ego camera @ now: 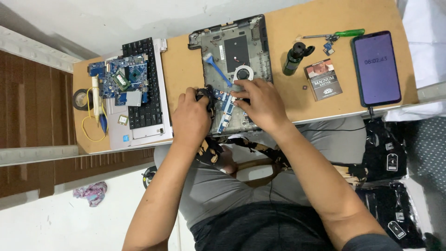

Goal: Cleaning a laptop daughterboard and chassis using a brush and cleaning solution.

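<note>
Head view: your left hand [191,118] clenched on dark part at open laptop base [232,69] edge, desk centre; your right hand [260,103] fingers pressing small blue board [224,104]; mainboard [118,79] already out, fan [243,73] still seated

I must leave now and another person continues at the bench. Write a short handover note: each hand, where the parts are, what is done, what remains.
Left hand: closed on a small black part at the left edge of the small blue board; what the part is cannot be told.
Right hand: fingers pressing on the near end of the open laptop base.
Parts: blue plastic pry tool lies in the base beside the round fan. Blue mainboard rests on the keyboard cover to the left. Green screwdriver lies at the far right.
Done: base opened, mainboard out.
Left: small blue board and fan are still in the base.
</note>
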